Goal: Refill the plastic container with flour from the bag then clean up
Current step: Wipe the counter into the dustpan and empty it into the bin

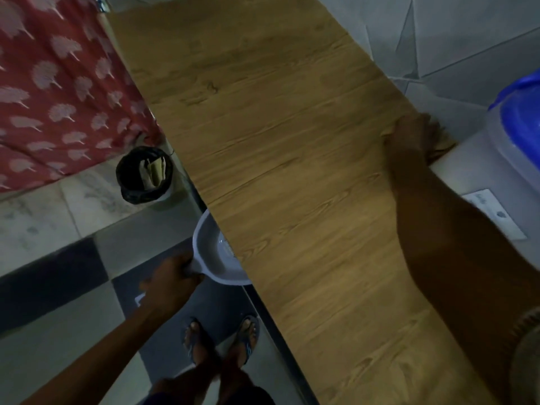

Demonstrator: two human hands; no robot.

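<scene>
Plastic container (493,171), blue-lidded, stands at the surface's (292,171) far right; right hand (415,138) lies flat beside it, fingers extended; left hand (172,282) grips a white bowl (213,252) below the edge.

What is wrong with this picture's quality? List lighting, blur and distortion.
Head view: dim throughout, both forearms nearly in silhouette; the right hand at the far edge of the wooden counter is smeared by motion blur; the left hand gripping the white bowl is soft; the wide angle tilts the counter and stretches the blue-lidded container at the frame edge.
</scene>
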